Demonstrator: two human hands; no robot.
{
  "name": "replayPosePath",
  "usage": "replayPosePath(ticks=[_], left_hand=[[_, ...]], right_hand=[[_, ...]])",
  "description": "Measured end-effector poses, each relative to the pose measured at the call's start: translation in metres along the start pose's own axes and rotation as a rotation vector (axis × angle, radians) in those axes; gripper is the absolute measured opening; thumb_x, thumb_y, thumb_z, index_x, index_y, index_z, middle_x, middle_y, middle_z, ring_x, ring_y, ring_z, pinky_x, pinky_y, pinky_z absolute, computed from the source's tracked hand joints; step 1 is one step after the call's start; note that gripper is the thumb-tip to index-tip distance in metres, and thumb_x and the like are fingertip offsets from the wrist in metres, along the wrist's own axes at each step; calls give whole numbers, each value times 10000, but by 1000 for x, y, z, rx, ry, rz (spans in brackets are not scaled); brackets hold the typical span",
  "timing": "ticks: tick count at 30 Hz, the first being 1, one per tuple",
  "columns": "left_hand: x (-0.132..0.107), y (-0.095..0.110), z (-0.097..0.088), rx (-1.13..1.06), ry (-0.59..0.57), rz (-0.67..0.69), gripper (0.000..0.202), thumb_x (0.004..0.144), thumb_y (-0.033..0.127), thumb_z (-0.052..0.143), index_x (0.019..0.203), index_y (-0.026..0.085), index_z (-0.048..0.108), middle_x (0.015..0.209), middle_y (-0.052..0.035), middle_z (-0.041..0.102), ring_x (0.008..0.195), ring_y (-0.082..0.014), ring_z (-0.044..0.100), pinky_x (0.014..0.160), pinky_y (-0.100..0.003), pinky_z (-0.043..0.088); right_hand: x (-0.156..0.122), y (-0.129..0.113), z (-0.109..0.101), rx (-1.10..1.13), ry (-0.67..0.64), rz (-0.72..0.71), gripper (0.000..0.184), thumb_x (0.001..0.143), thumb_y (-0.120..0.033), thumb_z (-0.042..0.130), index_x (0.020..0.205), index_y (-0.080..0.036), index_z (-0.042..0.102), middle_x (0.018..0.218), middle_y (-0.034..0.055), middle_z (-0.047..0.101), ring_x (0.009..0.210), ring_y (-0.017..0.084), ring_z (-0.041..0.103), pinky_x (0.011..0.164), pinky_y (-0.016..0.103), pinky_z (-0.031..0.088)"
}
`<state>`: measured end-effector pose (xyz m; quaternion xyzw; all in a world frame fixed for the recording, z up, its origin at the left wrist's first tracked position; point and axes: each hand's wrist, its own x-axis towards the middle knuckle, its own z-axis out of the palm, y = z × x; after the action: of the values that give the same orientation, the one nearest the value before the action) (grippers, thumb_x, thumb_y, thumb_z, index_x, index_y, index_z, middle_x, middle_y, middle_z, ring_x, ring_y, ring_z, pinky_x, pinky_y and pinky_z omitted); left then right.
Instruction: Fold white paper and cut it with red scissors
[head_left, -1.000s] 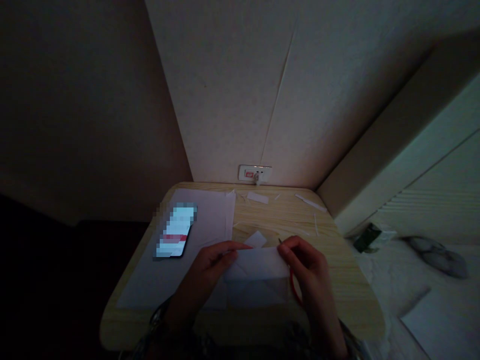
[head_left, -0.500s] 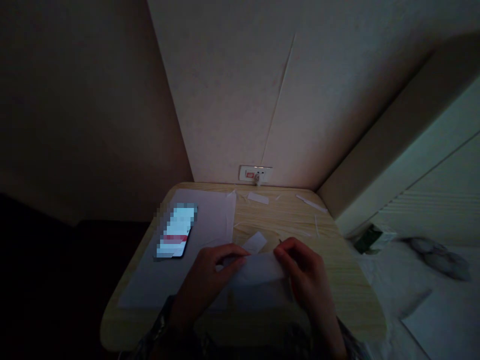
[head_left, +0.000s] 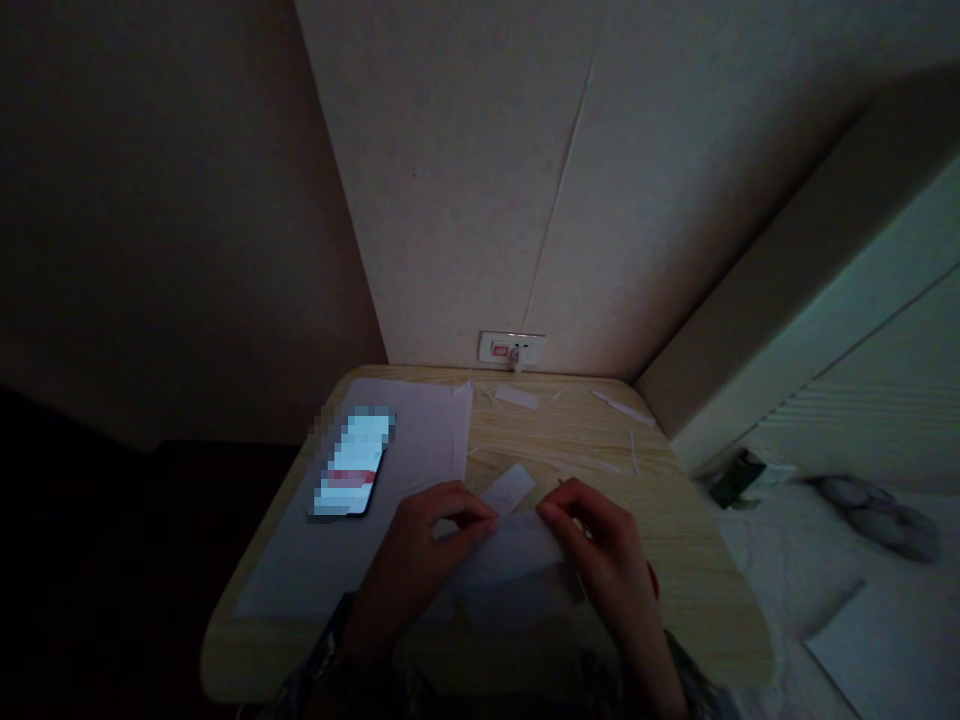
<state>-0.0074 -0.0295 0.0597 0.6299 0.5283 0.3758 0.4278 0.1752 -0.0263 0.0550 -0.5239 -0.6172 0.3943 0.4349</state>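
A piece of thin white paper is stretched between my two hands above the near part of the table. My left hand pinches its upper left edge between thumb and fingers. The upper right edge is pinched by my right hand. Just beyond the fingertips, a small white paper strip lies on the wood. A red curved object shows partly from behind my right hand; the hand hides most of it. Dim light blurs the lower edge of the held paper.
On the left, a phone with a lit screen rests on large white paper sheets. Paper scraps lie toward the back of the wooden table. A wall socket with a plug sits behind it. A green box stands off to the right.
My right hand has shifted slightly left along the paper's top edge, closer to my left hand. The red object beside my right hand has come into sight.
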Motion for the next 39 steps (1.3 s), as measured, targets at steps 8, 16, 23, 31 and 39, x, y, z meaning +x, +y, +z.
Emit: replayPosePath(ticks=[8,16,23,31,39], left_hand=[[2,-2,-1,-34,43,-2,92,723,186,621,661,160,684,670,-16,620,673,-150,584,634,-244,430],[1,-5,0,-21,89,36,80,713,177,628,665,171,691,663,-7,623,663,-142,586,634,-240,436],[3,-8,0,-152,218,30,80,718,184,622,651,175,665,653,15,601,656,-121,579,630,-210,454],[1,-9,4,-220,318,23,83,730,192,617,656,174,651,653,25,596,653,-117,575,629,-208,466],[2,-4,5,-74,239,96,87,735,177,613,667,176,667,656,9,612,657,-129,592,633,-221,475]], right_hand=[[2,0,0,42,-72,55,144,789,-314,585,754,-179,620,716,22,639,692,170,590,620,259,433],[1,-1,-1,56,-101,57,163,806,-348,581,844,-195,621,773,23,653,743,174,610,667,267,457],[1,11,-3,73,7,26,272,788,-357,615,1025,-235,562,967,44,637,874,203,602,770,325,481],[-1,19,-4,94,80,-45,319,768,-337,640,1061,-251,546,1107,57,595,1003,240,567,852,389,465],[0,5,-7,53,-105,96,172,754,-353,650,789,-187,623,723,16,634,722,189,604,591,255,467]])
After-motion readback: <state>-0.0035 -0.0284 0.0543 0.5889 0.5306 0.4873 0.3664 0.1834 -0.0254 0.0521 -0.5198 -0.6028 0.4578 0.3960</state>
